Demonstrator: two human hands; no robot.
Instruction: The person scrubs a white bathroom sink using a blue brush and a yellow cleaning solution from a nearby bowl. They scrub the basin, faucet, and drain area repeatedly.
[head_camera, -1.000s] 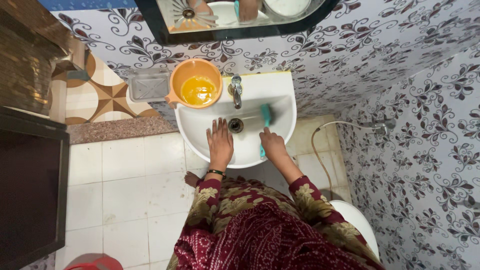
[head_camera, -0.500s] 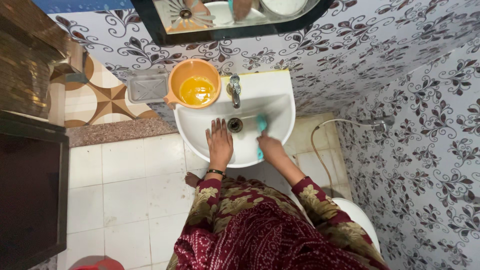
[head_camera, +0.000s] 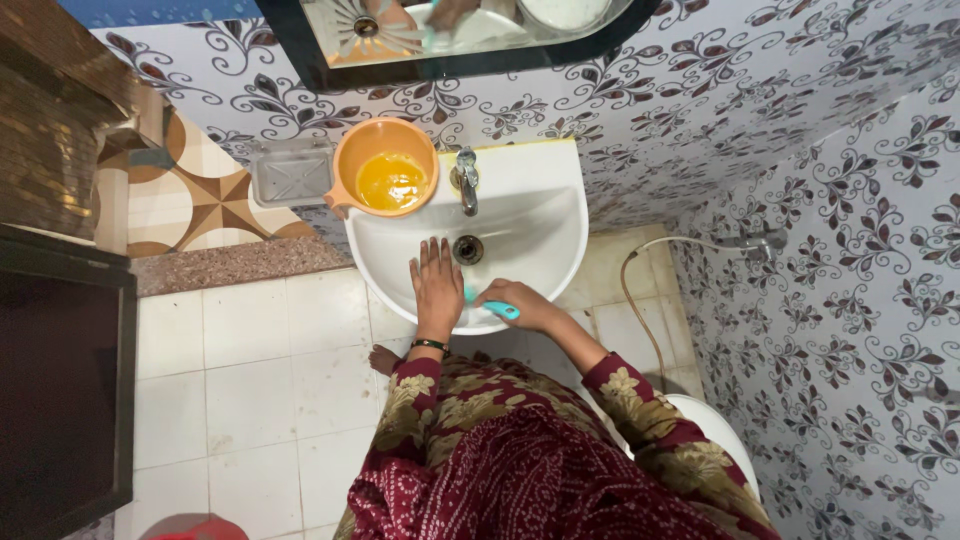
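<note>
The right hand (head_camera: 522, 303) stays clenched around the teal brush (head_camera: 497, 309), which a second ago lay up the right side of the white basin (head_camera: 540, 215) and now sits low at the front rim, just beside the left hand. The left hand (head_camera: 438, 285) grips nothing and remains flat, fingers spread, on the bowl below the drain (head_camera: 467, 249). The orange mug (head_camera: 385, 168) has not moved from beside the tap (head_camera: 466, 180).
</note>
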